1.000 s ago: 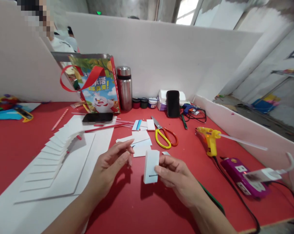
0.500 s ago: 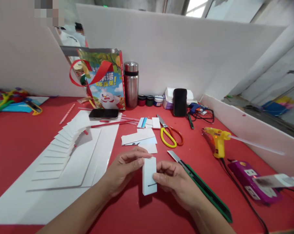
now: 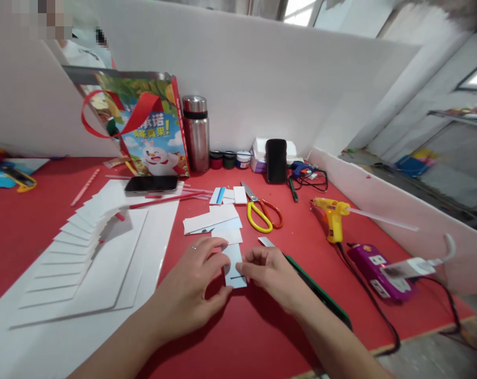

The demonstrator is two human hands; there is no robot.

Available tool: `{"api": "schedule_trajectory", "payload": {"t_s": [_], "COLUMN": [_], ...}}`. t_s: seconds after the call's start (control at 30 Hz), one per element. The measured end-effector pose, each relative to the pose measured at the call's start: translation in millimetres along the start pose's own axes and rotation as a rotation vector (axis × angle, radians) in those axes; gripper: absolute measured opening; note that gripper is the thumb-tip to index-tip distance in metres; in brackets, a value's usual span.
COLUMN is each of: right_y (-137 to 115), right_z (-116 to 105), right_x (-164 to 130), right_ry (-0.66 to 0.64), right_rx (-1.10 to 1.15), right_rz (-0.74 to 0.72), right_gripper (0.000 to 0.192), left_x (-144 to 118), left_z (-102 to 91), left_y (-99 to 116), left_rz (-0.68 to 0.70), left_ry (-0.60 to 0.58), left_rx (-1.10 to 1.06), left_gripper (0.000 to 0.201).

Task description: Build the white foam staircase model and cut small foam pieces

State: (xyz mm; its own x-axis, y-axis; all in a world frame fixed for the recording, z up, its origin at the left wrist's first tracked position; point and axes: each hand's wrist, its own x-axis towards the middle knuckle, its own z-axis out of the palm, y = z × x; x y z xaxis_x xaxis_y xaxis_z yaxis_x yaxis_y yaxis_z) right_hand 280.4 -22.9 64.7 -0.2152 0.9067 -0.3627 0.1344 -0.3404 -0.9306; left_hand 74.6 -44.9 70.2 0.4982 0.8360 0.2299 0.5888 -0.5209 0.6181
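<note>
A pale blue-white rectangular cardboard block (image 3: 234,263) with a short black line lies low over the red tabletop between my hands. My left hand (image 3: 201,276) curves around its left side, index finger at the edge and thumb at the near end. With thumb and bent fingers, my right hand (image 3: 268,273) grips its right edge. Just beyond are several cut white card pieces (image 3: 210,221). To the right lies a green utility knife (image 3: 321,292), partly covered by my right hand and forearm. Scissors (image 3: 260,210) with yellow and orange handles rest farther back.
At left, fanned white card steps (image 3: 65,252) sit on white boards. A black phone (image 3: 151,183), a colourful bag (image 3: 151,126) and a steel flask (image 3: 197,134) stand behind. On the right are a yellow glue gun (image 3: 333,216), its cable and a purple power strip (image 3: 380,273).
The cardboard block has gone from held upright to lying flatter and lower. My left hand has spread around its side and near end. The camera view has turned right.
</note>
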Motion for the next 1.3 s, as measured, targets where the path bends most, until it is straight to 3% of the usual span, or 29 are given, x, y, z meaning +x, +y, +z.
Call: {"api": "schedule_trajectory", "payload": {"t_s": [0.1,0.3,0.77,0.9,1.07,1.17,1.3], "right_y": [-2,-1,2,-8,-26,-24,-6], "right_z": [2,7,5,3,-20,-45,-79], "right_x": [2,4,8,2,-22,-38,-56], "right_ry": [0.014,-0.002,-0.042,-0.065,0.175,0.293,0.398], "right_rx": [-0.078,-0.182,-0.206,-0.436,-0.965,-1.086,-1.077], "right_rz": [0.022,-0.005,0.021,-0.027,-0.198,-0.222,-0.260], "right_gripper": [0.020,0.018,0.016,0.016,0.018,0.023,0.026], "left_x": [-1,-1,2,3,5,8,9], "left_z": [3.0,6.4,16.5,18.7,19.3,18.8,19.0], "left_y": [4,5,4,3,6,9,8], "left_rz": [-0.034,-0.049,-0.070,-0.107,-0.142,-0.157,-0.185], "left_ry": [-0.070,-0.099,-0.020,-0.011,-0.012,-0.026,-0.065], "left_rx": [0.047,0.115,0.109,0.107,0.148,0.170,0.181], "left_gripper": [0.020,0.024,0.027,0.028,0.023,0.021,0.022]}}
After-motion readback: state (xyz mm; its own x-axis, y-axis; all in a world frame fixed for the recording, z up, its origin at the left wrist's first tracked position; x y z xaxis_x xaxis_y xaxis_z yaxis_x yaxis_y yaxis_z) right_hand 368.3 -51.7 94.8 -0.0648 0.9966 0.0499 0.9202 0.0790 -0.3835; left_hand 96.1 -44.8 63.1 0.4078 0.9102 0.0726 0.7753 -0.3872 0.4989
